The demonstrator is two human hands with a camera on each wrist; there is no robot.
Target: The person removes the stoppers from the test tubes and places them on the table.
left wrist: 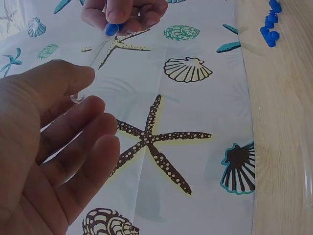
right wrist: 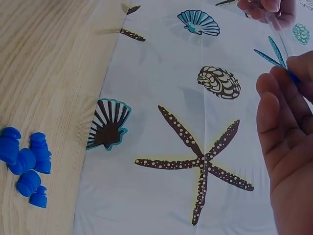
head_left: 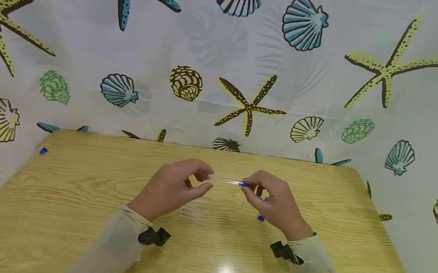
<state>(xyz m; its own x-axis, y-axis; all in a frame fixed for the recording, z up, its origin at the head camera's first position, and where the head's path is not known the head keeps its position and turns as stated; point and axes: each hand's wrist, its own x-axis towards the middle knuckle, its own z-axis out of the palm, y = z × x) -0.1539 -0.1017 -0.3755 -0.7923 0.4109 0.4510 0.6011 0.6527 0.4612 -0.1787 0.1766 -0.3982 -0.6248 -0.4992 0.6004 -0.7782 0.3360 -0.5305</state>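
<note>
A clear, thin test tube (head_left: 224, 180) lies level between the two hands, above the table. My left hand (head_left: 178, 186) holds its left end between thumb and fingers; in the left wrist view the round end of the tube (left wrist: 77, 98) shows under the thumb. At the tube's other end sits a blue cap (head_left: 243, 184), which my right hand (head_left: 272, 201) pinches with thumb and forefinger. The right fingers partly hide that cap, so how deep it sits cannot be told. Beneath the left hand, several clear tubes (head_left: 195, 210) lie side by side on the table.
Several loose blue caps (right wrist: 28, 182) lie on the wooden table (head_left: 88, 175), close to the right hand. One more blue piece (head_left: 43, 150) lies by the far left edge. A patterned cloth (head_left: 220, 123) hangs behind the table and at its sides.
</note>
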